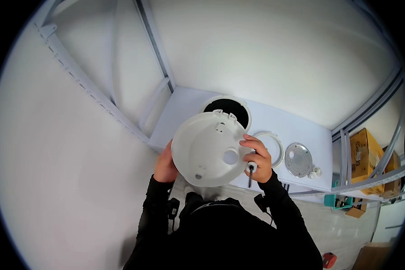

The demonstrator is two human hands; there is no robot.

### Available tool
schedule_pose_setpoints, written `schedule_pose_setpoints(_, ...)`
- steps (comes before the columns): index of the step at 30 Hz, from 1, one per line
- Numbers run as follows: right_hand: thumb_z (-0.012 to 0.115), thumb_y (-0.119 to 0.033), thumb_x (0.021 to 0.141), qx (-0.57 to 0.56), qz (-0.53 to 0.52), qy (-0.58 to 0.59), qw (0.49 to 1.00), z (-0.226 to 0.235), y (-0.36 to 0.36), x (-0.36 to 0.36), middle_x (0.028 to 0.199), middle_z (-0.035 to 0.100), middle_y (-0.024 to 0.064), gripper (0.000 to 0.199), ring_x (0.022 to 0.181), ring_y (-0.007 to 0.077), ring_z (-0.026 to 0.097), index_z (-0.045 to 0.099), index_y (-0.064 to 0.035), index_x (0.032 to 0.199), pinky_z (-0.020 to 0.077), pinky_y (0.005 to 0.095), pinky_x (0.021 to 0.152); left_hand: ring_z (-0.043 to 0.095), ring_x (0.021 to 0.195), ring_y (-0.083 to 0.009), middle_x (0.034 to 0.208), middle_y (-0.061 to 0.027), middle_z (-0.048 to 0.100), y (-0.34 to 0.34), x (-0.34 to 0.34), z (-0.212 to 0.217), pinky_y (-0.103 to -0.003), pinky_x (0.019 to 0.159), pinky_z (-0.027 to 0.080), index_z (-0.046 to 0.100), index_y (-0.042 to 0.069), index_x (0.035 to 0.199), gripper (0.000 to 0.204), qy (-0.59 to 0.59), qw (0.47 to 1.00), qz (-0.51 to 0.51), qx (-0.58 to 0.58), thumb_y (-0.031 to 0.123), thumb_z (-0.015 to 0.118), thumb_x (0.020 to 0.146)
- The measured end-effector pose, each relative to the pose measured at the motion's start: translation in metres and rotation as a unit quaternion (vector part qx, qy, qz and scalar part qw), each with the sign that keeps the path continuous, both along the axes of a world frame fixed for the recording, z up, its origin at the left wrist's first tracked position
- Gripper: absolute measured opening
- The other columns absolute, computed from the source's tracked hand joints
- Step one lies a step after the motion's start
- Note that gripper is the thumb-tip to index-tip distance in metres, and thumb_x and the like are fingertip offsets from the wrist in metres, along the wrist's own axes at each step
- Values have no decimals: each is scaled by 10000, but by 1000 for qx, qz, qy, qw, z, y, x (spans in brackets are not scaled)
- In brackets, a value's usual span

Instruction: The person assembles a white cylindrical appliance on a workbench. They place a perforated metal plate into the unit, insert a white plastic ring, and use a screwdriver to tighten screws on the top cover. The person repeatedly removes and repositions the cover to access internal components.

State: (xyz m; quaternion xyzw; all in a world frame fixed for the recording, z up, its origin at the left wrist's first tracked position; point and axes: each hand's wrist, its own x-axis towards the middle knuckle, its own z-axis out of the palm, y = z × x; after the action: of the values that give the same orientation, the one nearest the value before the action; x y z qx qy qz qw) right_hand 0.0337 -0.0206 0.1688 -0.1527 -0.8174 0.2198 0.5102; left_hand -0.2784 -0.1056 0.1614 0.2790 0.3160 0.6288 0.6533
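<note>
A large round white plastic lid (207, 148) with a hole and small tabs is held up over the white table (297, 128). My left hand (165, 166) grips its left rim from behind. My right hand (258, 158) clasps its right rim and also holds a small screwdriver (250, 173) with a white handle and dark shaft pointing down. Behind the lid sits a round white appliance body with a black inner cavity (231, 109), partly hidden by the lid.
A white ring (271, 146) and a round grey metal disc (299, 159) lie on the table to the right, with small white parts (314, 173) beside the disc. Cardboard boxes (363, 155) sit on metal shelving at far right. White walls enclose the table.
</note>
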Motion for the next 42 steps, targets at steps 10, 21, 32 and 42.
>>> schedule_pose_setpoints(10,635,112,690,-95,-38,-8,995,-23,9,-60,1301,613,173,436,1177,339,615,717,-16,1098,548,395,923,621,1205,-287,1383,-122,555,1,-60,-59,-434,948,567,390,101,1478,630,60,967,246,-38,-6,556,879)
schedule_pose_setpoints(21,670,29,889,-337,23,60,939,-38,10,-82,966,688,63,222,797,126,643,647,4,1109,512,278,719,631,1194,-291,1370,-114,559,60,-103,-140,-469,880,608,399,104,1434,478,87,933,329,-115,155,589,997)
schedule_pose_setpoints(32,744,-120,910,-286,-80,-20,955,-3,11,-130,840,668,44,275,744,125,625,654,9,1135,510,287,710,620,1154,-273,1346,-140,521,134,-126,-164,-445,858,595,330,40,1458,596,96,947,265,-156,247,645,996)
schedule_pose_setpoints(42,719,-112,935,-261,-185,54,946,-15,34,-155,832,642,32,249,694,97,580,626,-6,1140,467,250,636,602,1168,-270,1375,-138,501,165,-156,-188,-463,865,582,318,51,1460,607,117,958,204,-163,240,656,993)
